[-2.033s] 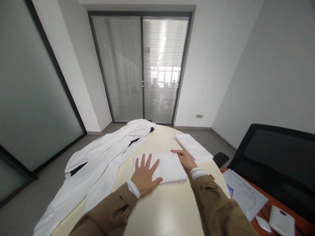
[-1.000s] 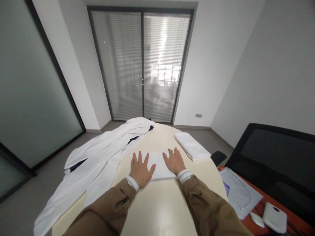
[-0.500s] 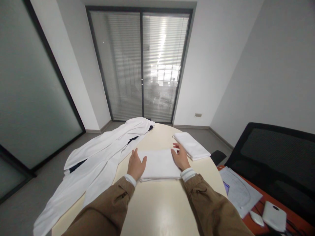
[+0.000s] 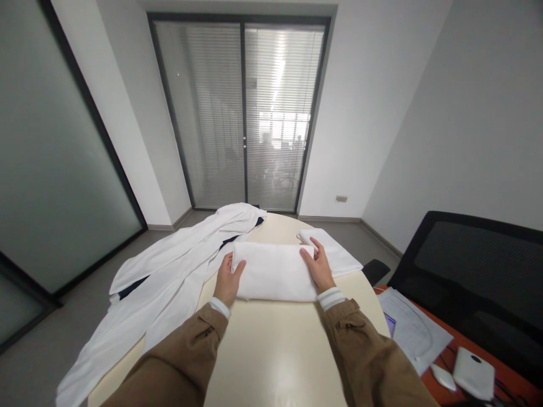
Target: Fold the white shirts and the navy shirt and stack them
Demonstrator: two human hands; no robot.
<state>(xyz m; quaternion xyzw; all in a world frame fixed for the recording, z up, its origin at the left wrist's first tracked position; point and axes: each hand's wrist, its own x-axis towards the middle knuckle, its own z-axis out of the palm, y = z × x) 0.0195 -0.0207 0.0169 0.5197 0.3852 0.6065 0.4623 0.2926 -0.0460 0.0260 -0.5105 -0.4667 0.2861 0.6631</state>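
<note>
A folded white cloth (image 4: pixel 274 272) is held between my two hands, its far edge tilted up from the table. My left hand (image 4: pixel 228 278) grips its left side, thumb on the near face and fingers behind. On the right side, my right hand (image 4: pixel 317 265) pinches it the same way, with fingertips partly hidden behind the cloth. Just beyond that hand lies a second folded white cloth (image 4: pixel 343 257), partly covered by my hand and the held one. Long white garments (image 4: pixel 169 282) with dark patches stretch along the left of the table.
The pale round table (image 4: pixel 271 350) carries the cloths. To the right stand a black mesh chair (image 4: pixel 475 282) and an orange-red surface with papers (image 4: pixel 413 328), a white mouse (image 4: pixel 442 377) and a white device (image 4: pixel 474 373). A glazed door with blinds (image 4: pixel 241 113) is ahead.
Both hands have closed on the sides of the folded cloth. It has been raised and tipped up, and now overlaps the view of the second folded cloth.
</note>
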